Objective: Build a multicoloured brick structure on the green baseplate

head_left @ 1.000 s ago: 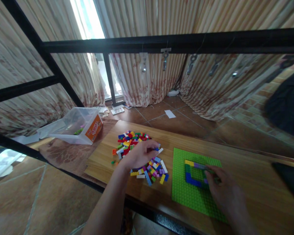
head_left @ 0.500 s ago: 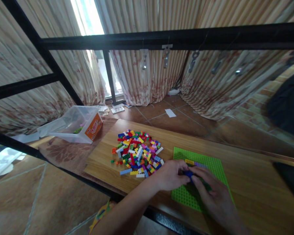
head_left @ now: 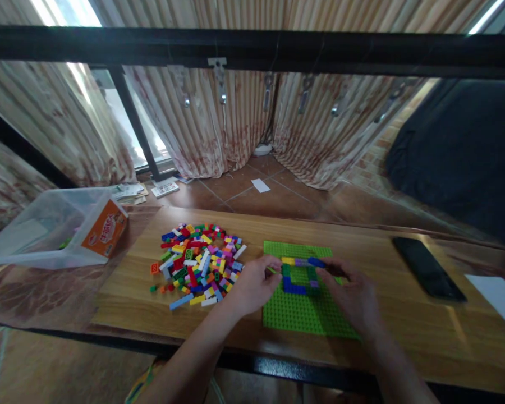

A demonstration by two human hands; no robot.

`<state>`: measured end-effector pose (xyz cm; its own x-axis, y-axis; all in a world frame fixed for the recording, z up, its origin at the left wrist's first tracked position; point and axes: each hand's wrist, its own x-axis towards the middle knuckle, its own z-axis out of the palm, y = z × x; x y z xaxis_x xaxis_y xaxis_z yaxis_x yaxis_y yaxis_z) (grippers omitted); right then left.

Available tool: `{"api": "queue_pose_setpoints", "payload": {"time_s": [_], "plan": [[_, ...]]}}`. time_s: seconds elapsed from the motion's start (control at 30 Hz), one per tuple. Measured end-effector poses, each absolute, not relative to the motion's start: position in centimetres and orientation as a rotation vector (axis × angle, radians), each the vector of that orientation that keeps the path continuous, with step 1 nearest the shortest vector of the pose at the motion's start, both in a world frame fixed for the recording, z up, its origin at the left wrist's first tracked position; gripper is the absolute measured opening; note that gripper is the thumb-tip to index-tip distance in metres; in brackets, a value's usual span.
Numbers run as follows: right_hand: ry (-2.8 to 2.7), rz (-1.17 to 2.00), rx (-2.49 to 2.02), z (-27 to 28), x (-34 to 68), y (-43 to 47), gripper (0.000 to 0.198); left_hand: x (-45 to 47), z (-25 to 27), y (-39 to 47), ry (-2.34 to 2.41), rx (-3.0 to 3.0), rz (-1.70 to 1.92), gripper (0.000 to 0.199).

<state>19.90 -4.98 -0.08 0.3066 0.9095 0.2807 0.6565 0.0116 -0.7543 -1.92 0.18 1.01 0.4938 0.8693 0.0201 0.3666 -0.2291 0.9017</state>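
A green baseplate (head_left: 297, 314) lies on the wooden board, carrying a square outline of yellow, purple, green and blue bricks (head_left: 294, 289). A loose-looking blue brick (head_left: 316, 262) sits slanted at the outline's far right corner, and my right hand (head_left: 351, 292) grips it between thumb and fingers. At the outline's left side is my left hand (head_left: 255, 283), its fingers bent and thumb slightly apart, with nothing visible in them. Left of the plate spreads a pile of mixed coloured bricks (head_left: 204, 264).
A clear plastic bin (head_left: 67, 196) with an orange label stands at the left. A black phone (head_left: 427, 266) and white paper (head_left: 496, 297) lie on the right of the wooden board (head_left: 244, 224). A black metal bar (head_left: 244, 50) crosses above, before curtains.
The view has swung right, bringing the phone and paper into sight. My hands have moved apart; the blue brick, earlier between both, is now at the right hand's fingertips.
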Motion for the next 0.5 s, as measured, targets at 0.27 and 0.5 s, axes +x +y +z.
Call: {"api": "queue_pose_setpoints", "payload": {"time_s": [0.27,0.5], "plan": [[-1.621,0.348,-1.668,-0.3,18.2,-5.2,0.017,-1.4,0.9,-0.2,1.094,1.885,0.609,0.02],[-1.627,0.347,-1.705,-0.8,18.0,-5.0,0.017,-1.4,0.9,-0.2,1.103,1.929,0.575,0.022]]}}
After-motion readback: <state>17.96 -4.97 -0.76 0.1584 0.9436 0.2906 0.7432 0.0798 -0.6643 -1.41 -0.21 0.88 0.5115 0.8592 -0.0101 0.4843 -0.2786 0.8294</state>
